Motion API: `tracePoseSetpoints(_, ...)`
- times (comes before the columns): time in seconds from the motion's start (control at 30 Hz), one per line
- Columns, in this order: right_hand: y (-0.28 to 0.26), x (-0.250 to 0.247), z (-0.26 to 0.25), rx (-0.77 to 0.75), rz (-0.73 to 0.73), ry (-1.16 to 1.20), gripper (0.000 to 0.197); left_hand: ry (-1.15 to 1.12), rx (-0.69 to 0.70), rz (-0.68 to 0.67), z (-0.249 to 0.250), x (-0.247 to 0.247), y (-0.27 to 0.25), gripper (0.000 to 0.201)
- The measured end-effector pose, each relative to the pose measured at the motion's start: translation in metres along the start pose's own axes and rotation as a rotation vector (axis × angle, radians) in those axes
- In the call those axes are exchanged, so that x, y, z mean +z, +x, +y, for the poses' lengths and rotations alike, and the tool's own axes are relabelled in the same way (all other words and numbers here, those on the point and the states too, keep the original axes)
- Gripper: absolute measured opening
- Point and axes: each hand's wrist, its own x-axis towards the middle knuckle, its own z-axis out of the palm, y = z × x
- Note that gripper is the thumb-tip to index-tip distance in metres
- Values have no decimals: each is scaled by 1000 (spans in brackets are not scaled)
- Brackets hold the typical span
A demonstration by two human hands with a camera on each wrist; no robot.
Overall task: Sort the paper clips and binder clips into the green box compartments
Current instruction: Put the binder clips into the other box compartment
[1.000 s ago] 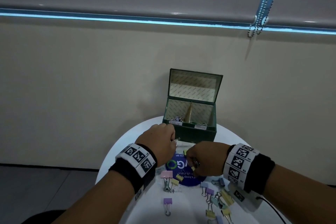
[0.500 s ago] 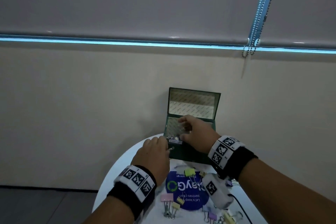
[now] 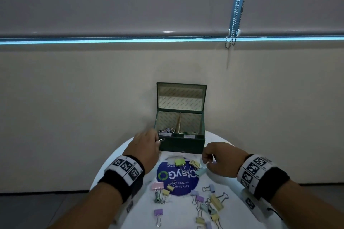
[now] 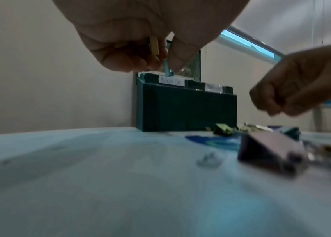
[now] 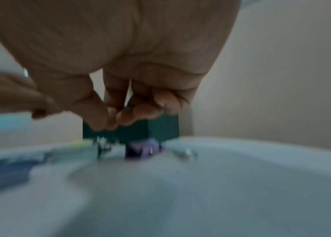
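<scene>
Likely an office: roller blind (image 3: 167, 0) with bead chain (image 3: 235, 5), plain wall (image 3: 74, 108), round white surface (image 3: 229, 147).

Left hand (image 4: 140, 40) pinches clips (image 4: 154, 44) above green box (image 4: 184, 109).

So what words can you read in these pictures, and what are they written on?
"clayGo", upside down, on the round blue sticker on the table.
"Let's keep pantries clean", smaller and upside down, on the same sticker; the last word is partly covered.
"...you go", on the sticker's far edge; the start is hidden.
"Binder Clips", handwritten, probably, on the left white label on the green box.
The right label is too blurred to read.
The wristbands show only black-and-white square codes.
</scene>
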Motion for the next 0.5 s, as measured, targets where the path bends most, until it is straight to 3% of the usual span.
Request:
tracePoseSetpoints(0.27,-4,15,-6,-50,-4,108,11,-35,50,36,28,-20,29,15)
tracePoseSetpoints(0.5,-19,21,-16,-41,-82,107,9,34,-17,13,33,1,59,6)
